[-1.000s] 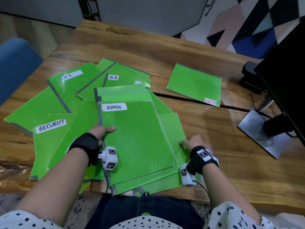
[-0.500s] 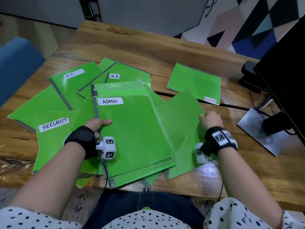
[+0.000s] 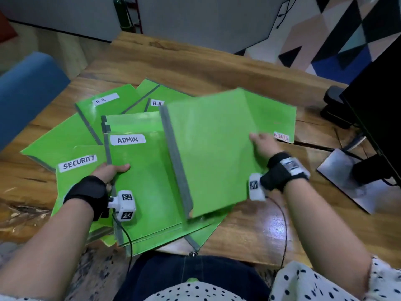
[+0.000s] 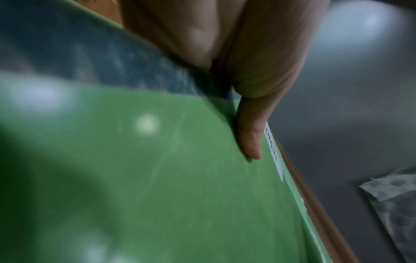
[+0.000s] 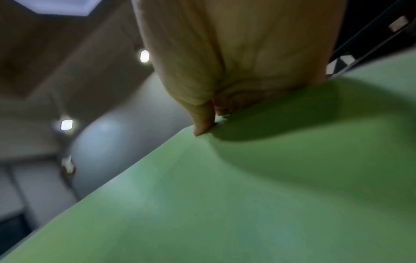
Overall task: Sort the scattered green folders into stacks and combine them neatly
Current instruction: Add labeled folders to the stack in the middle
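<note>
**Two hands on green folders: one lifted, one stack held**

The right hand grips the right-hand edge of a lifted folder, thumb on its upper face and the remaining fingers hidden beneath it. The right wrist view shows the thumb pressing the cover's edge. This folder is tilted above the others, its grey spine toward the left hand, its visible face unlabelled.

The left hand is closed on the spine edge of the ADMIN stack, thumb laid flat on the top cover, fingers under it. The stack lies on the wooden surface directly before the person, partly beneath the lifted folder.

Just left of the left hand lies a SECURITY folder, overlapped by the stack. Beyond the left hand, two H.R folders fan outward, touching one another. Beyond the right hand, a second ADMIN folder lies with its label reversed, partly covered by the lifted folder. Further right of that hand stands a dark monitor on its base.
</note>
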A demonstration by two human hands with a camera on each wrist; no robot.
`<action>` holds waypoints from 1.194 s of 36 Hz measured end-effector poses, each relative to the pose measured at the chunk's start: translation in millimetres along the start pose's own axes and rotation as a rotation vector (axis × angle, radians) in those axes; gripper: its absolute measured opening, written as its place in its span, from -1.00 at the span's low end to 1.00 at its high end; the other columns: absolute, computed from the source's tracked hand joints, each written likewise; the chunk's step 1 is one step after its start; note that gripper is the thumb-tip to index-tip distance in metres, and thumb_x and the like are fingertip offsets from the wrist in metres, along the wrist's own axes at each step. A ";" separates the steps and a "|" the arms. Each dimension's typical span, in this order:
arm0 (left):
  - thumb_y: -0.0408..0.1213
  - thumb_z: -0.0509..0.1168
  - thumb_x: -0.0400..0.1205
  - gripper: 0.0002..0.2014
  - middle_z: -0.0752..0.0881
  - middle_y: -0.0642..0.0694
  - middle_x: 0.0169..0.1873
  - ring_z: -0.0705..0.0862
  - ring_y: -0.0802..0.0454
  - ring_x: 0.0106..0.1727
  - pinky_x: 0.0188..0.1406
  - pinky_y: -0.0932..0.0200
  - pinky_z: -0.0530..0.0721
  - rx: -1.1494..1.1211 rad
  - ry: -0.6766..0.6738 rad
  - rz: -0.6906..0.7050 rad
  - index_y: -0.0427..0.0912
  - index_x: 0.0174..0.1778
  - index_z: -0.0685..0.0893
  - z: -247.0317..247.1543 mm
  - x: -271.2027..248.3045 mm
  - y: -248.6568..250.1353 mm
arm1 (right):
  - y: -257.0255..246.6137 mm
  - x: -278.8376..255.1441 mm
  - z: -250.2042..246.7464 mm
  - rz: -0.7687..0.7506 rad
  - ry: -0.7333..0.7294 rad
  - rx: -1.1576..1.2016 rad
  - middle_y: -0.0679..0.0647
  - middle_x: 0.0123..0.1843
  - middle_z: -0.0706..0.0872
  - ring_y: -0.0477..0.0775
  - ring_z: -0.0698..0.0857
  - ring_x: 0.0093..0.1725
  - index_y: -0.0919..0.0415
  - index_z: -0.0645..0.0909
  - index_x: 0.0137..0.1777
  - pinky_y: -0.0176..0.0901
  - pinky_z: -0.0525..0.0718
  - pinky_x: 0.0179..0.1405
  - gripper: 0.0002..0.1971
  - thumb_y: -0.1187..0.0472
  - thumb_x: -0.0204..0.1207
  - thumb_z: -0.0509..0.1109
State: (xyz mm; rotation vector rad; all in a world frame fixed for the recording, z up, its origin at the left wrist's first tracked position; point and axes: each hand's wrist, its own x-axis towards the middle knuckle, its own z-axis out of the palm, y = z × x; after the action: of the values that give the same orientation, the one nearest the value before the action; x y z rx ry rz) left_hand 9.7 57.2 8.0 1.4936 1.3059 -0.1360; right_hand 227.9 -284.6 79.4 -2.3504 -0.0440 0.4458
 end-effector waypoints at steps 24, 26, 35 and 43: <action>-0.07 0.45 0.44 -0.12 0.27 -0.36 0.59 0.20 -0.32 0.62 0.58 -0.18 0.22 0.037 -0.180 -0.058 -0.38 0.59 0.23 10.9 -8.5 -2.1 | 38.2 -28.2 53.8 0.243 -0.339 -0.042 0.24 0.22 0.72 0.20 0.72 0.14 0.37 0.62 0.25 0.06 0.65 0.22 -0.59 0.15 0.47 0.50; 0.00 0.50 0.31 -0.02 0.29 -0.36 0.58 0.22 -0.34 0.61 0.58 -0.19 0.25 0.048 -0.191 -0.062 -0.35 0.59 0.25 12.0 -5.1 -2.2 | 26.6 -22.7 37.5 0.217 -0.247 -0.185 0.21 0.20 0.69 0.22 0.70 0.17 0.36 0.57 0.27 0.06 0.68 0.20 -0.56 0.12 0.48 0.47; -0.20 0.44 0.53 -0.17 0.36 -0.34 0.53 0.34 -0.29 0.53 0.50 -0.16 0.36 0.040 -0.177 -0.028 -0.41 0.61 0.15 49.2 -23.3 24.7 | -52.1 -17.0 -57.3 0.050 0.216 -0.742 0.28 0.04 0.71 0.25 0.70 -0.01 0.35 0.65 0.14 -0.09 0.54 -0.13 -0.77 0.26 0.60 0.28; -0.17 0.41 0.57 -0.18 0.38 -0.37 0.52 0.38 -0.32 0.51 0.44 -0.19 0.40 0.128 -0.183 -0.038 -0.40 0.62 0.12 62.4 -14.7 22.9 | -93.9 -49.7 -85.3 -0.125 0.423 -0.858 0.32 0.15 0.72 0.37 0.69 0.15 0.22 0.68 0.20 0.02 0.58 -0.01 -0.71 0.30 0.51 0.30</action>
State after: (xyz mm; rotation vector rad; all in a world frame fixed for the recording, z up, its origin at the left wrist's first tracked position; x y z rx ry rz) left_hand 54.3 5.7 7.3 1.5258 1.1966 -0.3780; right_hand 218.3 -280.3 215.3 -3.2070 -0.2169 -0.1974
